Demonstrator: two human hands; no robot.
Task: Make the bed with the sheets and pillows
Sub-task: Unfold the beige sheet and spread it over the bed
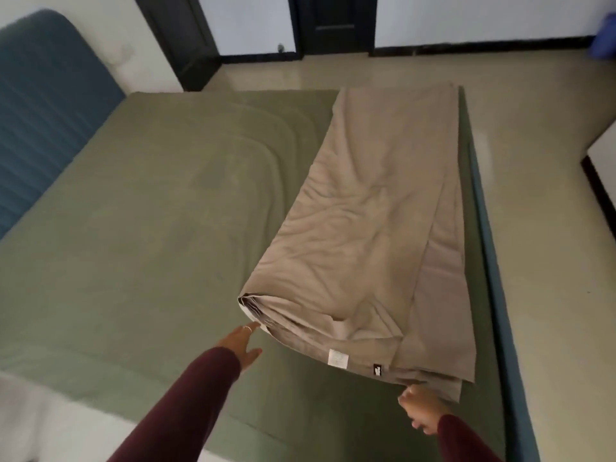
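I see left grip [240, 345] spread wide, fingertips at folded beige sheet [363, 235] corner | right grip [420, 410] pinching its near hem | white label [337, 357] and black tag [377, 370] between grips, unreadable | sheet on green bed [133, 211]

A beige sheet [373, 228], folded into a long wrinkled strip, lies on the green-covered bed [140, 211] toward three o'clock.

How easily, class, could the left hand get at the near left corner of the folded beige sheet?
Probably easily: the left hand is open, its fingers almost at the beige sheet corner, nothing lying between.
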